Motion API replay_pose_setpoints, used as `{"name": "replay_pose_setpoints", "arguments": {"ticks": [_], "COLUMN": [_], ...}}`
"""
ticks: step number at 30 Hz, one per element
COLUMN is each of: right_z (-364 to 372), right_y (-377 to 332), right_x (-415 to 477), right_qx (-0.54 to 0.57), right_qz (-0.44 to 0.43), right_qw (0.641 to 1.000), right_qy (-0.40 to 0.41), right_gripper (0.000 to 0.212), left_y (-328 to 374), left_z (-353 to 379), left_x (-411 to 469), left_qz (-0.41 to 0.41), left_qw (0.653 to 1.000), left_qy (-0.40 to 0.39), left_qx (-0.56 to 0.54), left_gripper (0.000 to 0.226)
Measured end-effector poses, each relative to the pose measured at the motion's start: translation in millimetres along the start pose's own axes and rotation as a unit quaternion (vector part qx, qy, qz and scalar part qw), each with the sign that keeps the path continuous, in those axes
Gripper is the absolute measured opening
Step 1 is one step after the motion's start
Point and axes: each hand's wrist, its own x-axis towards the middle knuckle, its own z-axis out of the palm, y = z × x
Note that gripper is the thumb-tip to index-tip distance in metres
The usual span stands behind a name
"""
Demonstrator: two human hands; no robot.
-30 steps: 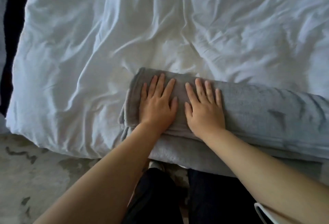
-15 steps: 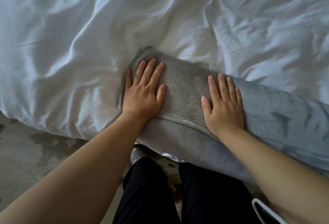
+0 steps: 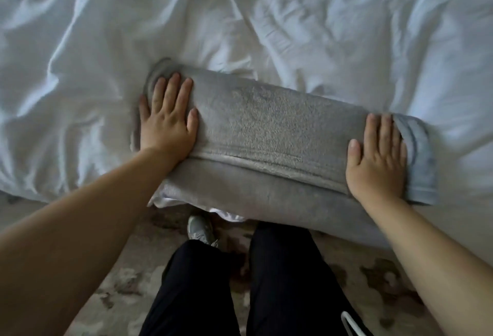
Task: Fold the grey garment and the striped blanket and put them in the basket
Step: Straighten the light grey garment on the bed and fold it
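Note:
A grey fleece cloth (image 3: 272, 127), folded into a long thick band, lies across the near edge of the bed; its lower layer hangs over the edge. My left hand (image 3: 166, 119) presses flat on its left end, fingers straight. My right hand (image 3: 377, 159) presses flat on its right end, next to the bluish-grey folded edge. No stripes show on it, so I cannot tell whether it is the garment or the blanket. No basket is in view.
A rumpled white duvet (image 3: 320, 29) covers the bed around and beyond the cloth. Below the bed edge are a mottled beige rug (image 3: 120, 282), my dark trousers (image 3: 280, 282) and a grey shoe (image 3: 200, 227).
My hands have slid apart along the cloth: the right hand went from the middle out to the right end, the left to the left end. The cloth's right end has come into view.

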Motion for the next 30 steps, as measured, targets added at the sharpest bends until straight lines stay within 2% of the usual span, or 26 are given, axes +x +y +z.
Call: {"name": "replay_pose_setpoints", "arguments": {"ticks": [3,6,8,11,14,15,16,19,22,26,30], "right_z": [-25.3,-40.5,-47.6,-54.1,-54.8,-54.6,-55.0,-57.4,-65.5,-85.9,-115.4], "right_y": [20.7,44.9,56.8,71.5,78.5,79.5,79.4,80.7,80.8,68.2,45.9], "right_x": [-13.1,-26.7,-29.7,-26.3,-13.4,-10.4,-8.2,-3.9,-1.0,-3.8,-5.3], "right_qx": [0.037,0.183,0.294,0.405,0.57,0.595,0.606,0.618,0.618,0.613,0.599], "right_qz": [0.052,0.16,0.257,0.357,0.416,0.416,0.406,0.388,0.383,0.363,0.346], "right_qw": [0.998,0.97,0.92,0.84,0.69,0.659,0.642,0.615,0.603,0.618,0.638], "right_qy": [-0.021,-0.034,-0.035,-0.056,-0.159,-0.199,-0.236,-0.297,-0.328,-0.334,-0.338], "right_gripper": [0.058,0.055,0.057,0.06,0.041,0.035,0.031,0.023,0.031,0.045,0.028], "left_y": [20.5,45.7,72.5,120.8,159.5,168.9,176.2,188.7,188.6,181.0,172.9], "left_z": [-29.4,-55.0,-64.9,-68.1,-63.2,-59.7,-56.0,-45.9,-39.4,-35.4,-32.2], "left_x": [-6.0,-22.7,-40.7,-72.1,-94.3,-97.6,-99.1,-94.5,-88.9,-88.6,-87.9], "left_qz": [-0.011,-0.039,-0.045,0.015,0.029,0.015,-0.003,-0.039,-0.042,-0.056,-0.088], "left_qw": [0.998,0.997,0.996,0.995,0.987,0.984,0.981,0.976,0.976,0.965,0.937], "left_qy": [-0.039,-0.061,-0.075,-0.087,-0.09,-0.093,-0.101,-0.141,-0.169,-0.202,-0.238], "left_qx": [0.037,0.02,-0.004,-0.053,-0.132,-0.15,-0.164,-0.163,-0.132,-0.158,-0.238], "left_gripper": [0.058,0.068,0.073,0.066,0.052,0.049,0.046,0.042,0.042,0.045,0.045]}}
